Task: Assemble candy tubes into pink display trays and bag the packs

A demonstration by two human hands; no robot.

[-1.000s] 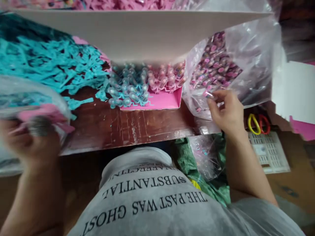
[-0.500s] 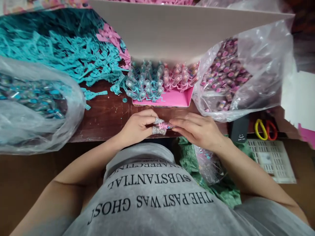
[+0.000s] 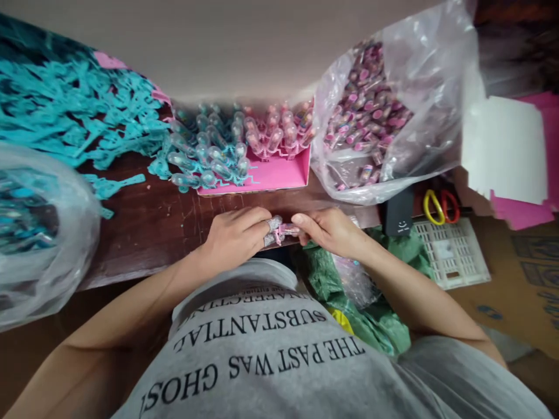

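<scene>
Both hands meet at the table's front edge over one small pink piece. My left hand [image 3: 238, 234], with grey speckled wraps on two fingertips, pinches the pink plastic clip [image 3: 276, 234]. A clear capsule with a pink end [image 3: 289, 229] sticks out of it to the right, and my right hand [image 3: 325, 230] closes thumb and fingers on its far end. Just beyond them stands a pink box [image 3: 279, 174], holding rows of teal capsule pieces [image 3: 213, 154] and pink capsule pieces [image 3: 277, 128].
Teal plastic strips [image 3: 78, 110] heap at the left, behind a plastic bag of teal capsules [image 3: 26, 215]. A clear bag of pink capsules [image 3: 371, 110] lies right. Beside it are a black box [image 3: 398, 214], yellow and red scissors [image 3: 441, 208] and a white basket [image 3: 454, 253].
The view has shifted, so the table things sit further left. My right hand has turned, its thumb now on top of the capsule; more of the capsule shows between the hands.
</scene>
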